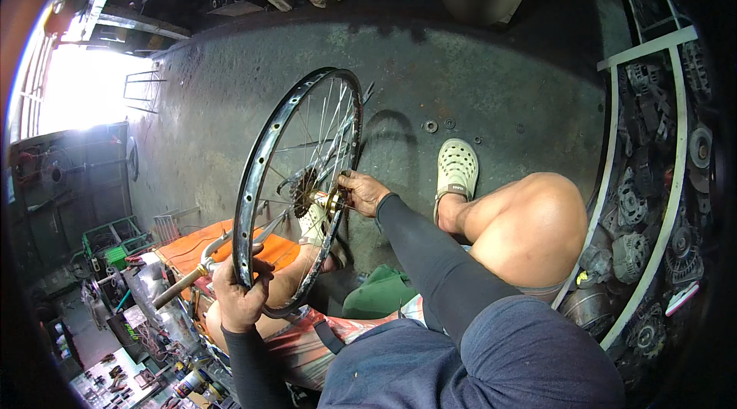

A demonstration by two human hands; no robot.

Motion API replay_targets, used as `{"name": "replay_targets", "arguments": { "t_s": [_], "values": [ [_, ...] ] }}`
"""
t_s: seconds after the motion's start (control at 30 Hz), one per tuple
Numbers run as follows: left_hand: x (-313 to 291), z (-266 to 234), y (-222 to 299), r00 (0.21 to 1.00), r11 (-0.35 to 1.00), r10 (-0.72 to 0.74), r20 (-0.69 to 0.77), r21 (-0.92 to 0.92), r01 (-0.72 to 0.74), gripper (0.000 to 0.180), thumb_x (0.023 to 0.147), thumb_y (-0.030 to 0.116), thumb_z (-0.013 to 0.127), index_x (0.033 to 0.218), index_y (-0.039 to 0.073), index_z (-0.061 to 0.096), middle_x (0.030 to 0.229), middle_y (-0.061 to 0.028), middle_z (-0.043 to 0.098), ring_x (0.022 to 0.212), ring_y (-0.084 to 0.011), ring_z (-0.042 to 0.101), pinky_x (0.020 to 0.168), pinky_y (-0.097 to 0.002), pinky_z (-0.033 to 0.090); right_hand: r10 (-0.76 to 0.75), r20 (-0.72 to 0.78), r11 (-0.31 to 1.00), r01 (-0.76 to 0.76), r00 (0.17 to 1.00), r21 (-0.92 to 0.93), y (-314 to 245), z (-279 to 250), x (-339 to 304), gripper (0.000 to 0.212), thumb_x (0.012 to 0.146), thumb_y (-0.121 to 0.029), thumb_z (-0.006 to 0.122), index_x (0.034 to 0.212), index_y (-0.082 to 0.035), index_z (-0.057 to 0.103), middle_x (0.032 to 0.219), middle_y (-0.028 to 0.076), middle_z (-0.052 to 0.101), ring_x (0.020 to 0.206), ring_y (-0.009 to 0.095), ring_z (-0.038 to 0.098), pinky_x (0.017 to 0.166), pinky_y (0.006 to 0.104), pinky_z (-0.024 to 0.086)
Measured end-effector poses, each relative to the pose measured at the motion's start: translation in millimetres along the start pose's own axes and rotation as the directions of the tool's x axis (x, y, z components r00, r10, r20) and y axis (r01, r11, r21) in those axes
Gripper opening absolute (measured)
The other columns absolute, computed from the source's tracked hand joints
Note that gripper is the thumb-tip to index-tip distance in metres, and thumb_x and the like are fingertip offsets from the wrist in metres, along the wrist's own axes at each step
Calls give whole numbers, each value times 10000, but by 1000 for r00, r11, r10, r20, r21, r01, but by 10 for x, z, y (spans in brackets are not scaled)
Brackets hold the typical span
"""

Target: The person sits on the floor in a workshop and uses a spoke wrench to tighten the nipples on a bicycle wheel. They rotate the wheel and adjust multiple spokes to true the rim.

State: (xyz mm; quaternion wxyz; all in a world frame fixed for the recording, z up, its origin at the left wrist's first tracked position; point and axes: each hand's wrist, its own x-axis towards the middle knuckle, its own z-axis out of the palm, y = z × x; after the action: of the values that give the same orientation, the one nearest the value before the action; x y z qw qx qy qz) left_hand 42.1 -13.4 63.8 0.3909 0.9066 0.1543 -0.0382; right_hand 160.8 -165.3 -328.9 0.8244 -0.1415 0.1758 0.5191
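A bicycle wheel with a dark, scuffed rim [249, 202] and thin spokes stands upright before me, with no tyre on it. My left hand [242, 298] is wrapped round its lower rim. Dark sprockets [304, 188] sit on the left side of the hub, and a gold-coloured flange [333, 202] shows on the right side. At that gold end, the bent fingers of my right hand [364, 192] are pinched together. Whatever they hold is small and hidden. A bundle of loose spokes [336, 140] seems to show behind the rim.
Several small metal rings [431, 126] lie on the grey floor [507, 87] beyond my cream clog [457, 167]. Racks of used alternators [631, 202] line the right. An orange surface [201, 248], a metal tube [181, 288] and cluttered tools are at left. Green cloth [380, 294] lies between my legs.
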Motion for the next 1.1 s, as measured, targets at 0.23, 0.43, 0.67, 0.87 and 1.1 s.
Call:
{"name": "replay_targets", "arguments": {
  "t_s": [0.23,0.43,0.67,0.87,1.1],
  "values": [
    [587,2,390,996,991,21,88,127,-32,505,805,-17,684,1294,-64,801,803,-74,796,737,-152,759,753,-321,616,-49,-61,999,50,997,20,-192,73,-39,152,1185,-173,686,1335,-163,703,1227,14,802,1104,215,769,1007,409,611],
    [1237,-230,628,983,850,157,90,495,-181,367,900,-65,656,1250,-66,766,942,-84,799,842,-129,698,800,-316,578,-104,-93,986,116,990,123,-246,121,-54,204,1188,-159,667,1373,-77,641,1227,60,780,1109,210,767,946,389,615],
    [1579,-209,111,929,863,320,-188,462,-204,554,917,-91,619,1454,4,719,1250,-197,808,1130,-318,789,1041,-418,600,-217,-319,970,242,922,38,-30,314,-41,81,1130,-175,757,1174,-113,728,1012,22,804,898,171,748,721,354,525],
    [1446,-165,-124,883,859,385,-268,454,-236,581,933,-105,608,1497,-13,712,1253,-133,821,1121,-196,776,1025,-343,599,-173,-480,952,272,860,144,-50,397,66,72,1090,-52,737,1105,-106,692,910,27,732,778,189,707,702,365,595],
    [1169,-144,-185,853,858,417,-313,445,-256,567,840,-119,616,1365,56,744,1192,-193,780,1115,-390,766,1016,-462,597,-168,-575,957,273,801,100,93,511,3,196,1097,-4,700,1279,-76,682,1085,59,749,953,211,728,843,432,642]
  ]
}}
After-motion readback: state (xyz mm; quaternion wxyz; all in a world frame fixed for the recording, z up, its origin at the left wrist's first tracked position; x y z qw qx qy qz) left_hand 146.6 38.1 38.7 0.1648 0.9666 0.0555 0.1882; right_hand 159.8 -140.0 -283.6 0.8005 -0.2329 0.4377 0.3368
